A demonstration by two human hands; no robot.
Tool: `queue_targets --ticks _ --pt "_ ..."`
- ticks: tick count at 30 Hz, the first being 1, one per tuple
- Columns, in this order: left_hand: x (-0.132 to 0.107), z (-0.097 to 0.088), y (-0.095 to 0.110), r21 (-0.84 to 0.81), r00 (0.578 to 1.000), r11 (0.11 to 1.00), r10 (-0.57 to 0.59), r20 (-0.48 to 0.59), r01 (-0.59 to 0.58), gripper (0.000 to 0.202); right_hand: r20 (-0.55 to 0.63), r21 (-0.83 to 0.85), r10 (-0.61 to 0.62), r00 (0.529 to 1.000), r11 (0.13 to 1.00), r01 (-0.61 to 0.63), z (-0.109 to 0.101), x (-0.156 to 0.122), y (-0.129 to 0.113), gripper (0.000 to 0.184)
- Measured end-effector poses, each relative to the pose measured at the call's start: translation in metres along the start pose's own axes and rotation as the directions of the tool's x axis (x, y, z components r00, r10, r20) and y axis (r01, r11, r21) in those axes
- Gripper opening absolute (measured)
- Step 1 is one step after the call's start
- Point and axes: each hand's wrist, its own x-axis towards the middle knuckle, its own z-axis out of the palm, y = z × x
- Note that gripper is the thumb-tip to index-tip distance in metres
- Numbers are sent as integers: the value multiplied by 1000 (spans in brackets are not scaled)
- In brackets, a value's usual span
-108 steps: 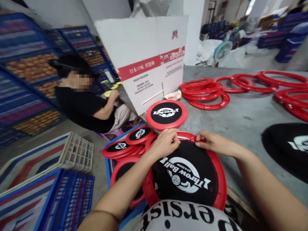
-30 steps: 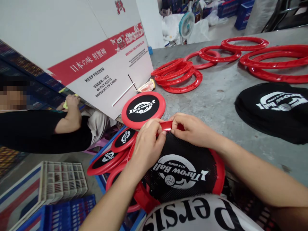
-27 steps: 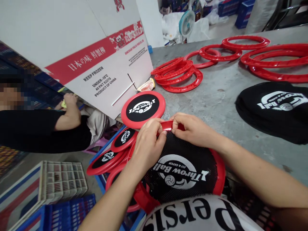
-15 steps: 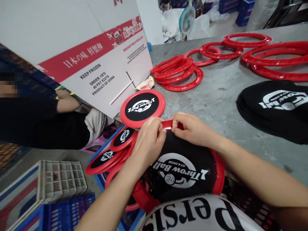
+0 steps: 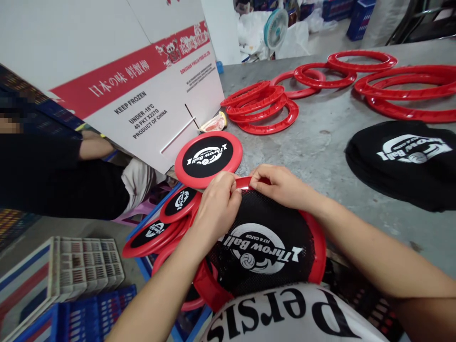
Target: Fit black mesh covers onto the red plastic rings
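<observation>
Tilted against my shirt is a red ring with black mesh bearing a white "Throw Ball" print. My left hand pinches the ring's upper rim, its thumb on the near side. My right hand grips the same rim a little further right, with fingers and thumb pressed together at the mesh edge. A short stretch of red rim shows between the two hands. Just beyond my left hand lies a finished-looking disc, red-rimmed with a black printed centre. The fingertips' inner sides are partly hidden.
Several bare red rings lie on the grey table. A stack of black printed mesh sits at right. A white carton stands at left. More discs rest over a blue crate below. Another person's arm shows at far left.
My right hand has shifted slightly left along the rim, and the left hand slightly left too. The whole view has shifted a little; both hands keep hold of the ring.
</observation>
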Motion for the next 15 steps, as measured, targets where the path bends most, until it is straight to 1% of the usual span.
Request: queue_targets --ticks 4,6,9,10,12,15 --pt "0 0 -3 -11 1000 1000 -8 1 8 21 -6 156 70 998 985 -68 -5 3 5 21" --pt "-1 0 -3 -14 1000 1000 -5 10 6 20 4 221 107 994 970 -105 -9 4 5 22" --pt "0 0 -1 -25 1000 999 24 15 -23 19 19 260 117 993 958 -118 -13 5 4 19" --pt "1 1 0 -31 999 999 37 12 -37 18 20 257 95 995 962 -97 -15 5 3 18" --pt "1 2 4 -46 998 997 69 4 -69 18 22 213 13 1000 977 -18 -16 3 -1 15" --pt "0 4 10 -77 990 988 137 15 -136 18 68 62 -130 989 990 126 -16 -3 -6 15"
